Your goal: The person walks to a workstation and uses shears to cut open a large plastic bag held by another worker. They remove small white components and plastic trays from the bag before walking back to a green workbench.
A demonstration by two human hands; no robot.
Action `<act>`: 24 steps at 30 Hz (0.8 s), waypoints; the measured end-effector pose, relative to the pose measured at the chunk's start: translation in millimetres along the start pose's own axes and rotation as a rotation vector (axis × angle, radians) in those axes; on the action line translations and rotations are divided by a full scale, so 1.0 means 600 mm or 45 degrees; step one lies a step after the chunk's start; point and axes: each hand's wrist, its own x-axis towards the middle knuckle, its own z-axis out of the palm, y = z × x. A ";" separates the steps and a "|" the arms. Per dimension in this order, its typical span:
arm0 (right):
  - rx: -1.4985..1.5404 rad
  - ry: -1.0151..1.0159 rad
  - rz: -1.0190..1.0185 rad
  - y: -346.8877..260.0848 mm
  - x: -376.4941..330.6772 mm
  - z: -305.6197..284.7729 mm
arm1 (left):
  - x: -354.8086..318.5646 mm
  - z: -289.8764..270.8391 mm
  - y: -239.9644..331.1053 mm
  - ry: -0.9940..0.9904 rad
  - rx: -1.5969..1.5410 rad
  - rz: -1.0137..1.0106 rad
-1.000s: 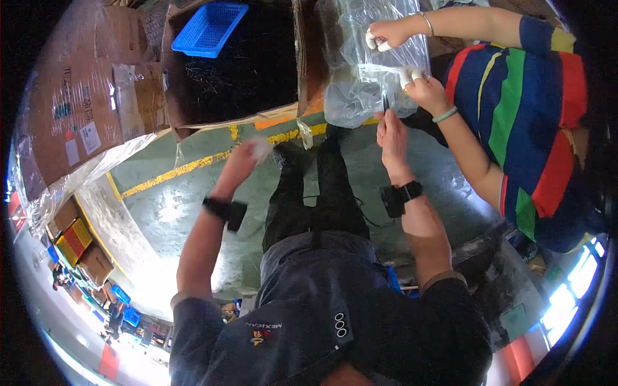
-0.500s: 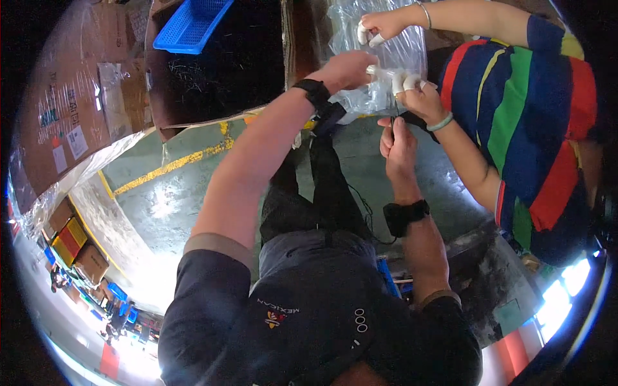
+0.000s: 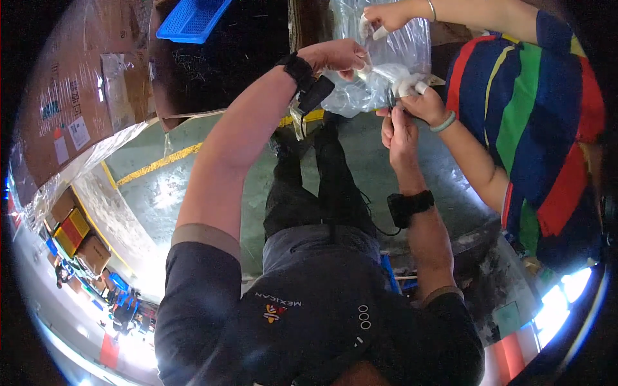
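Note:
My left hand (image 3: 336, 56) reaches over a clear plastic bag (image 3: 415, 48), its thumb and fingers pinching an edge of the film. My right hand (image 3: 400, 132) is closed around a small dark pair of scissors (image 3: 391, 98), whose thin blades point away from me at the gathered plastic. Just beyond the blades, a co-worker's hand (image 3: 421, 100) with white-covered fingertips grips the bunched film. The co-worker's other hand (image 3: 384, 19), also with white fingertip covers, rests over the far part of the bag. The handles are mostly hidden in my right hand.
A blue plastic basket (image 3: 191, 22) sits in a large dark-lined carton at the far left. Wrapped cardboard boxes (image 3: 84, 83) stand further left. The co-worker in a striped shirt (image 3: 515, 122) is close on my right. A yellow line (image 3: 154, 165) crosses the floor.
My left hand has moved a little left and away from the co-worker's gripping hand. My right hand with the scissors has stayed close to the gathered plastic.

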 end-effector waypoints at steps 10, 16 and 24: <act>-0.017 -0.047 0.082 0.008 0.012 0.012 | -0.020 -0.005 -0.005 -0.079 -0.074 -0.034; -0.021 -0.081 0.102 0.004 0.017 0.026 | -0.017 0.000 -0.018 0.021 0.091 0.003; 0.047 -0.088 0.106 0.020 0.016 0.028 | -0.012 0.026 -0.020 0.027 -0.063 0.017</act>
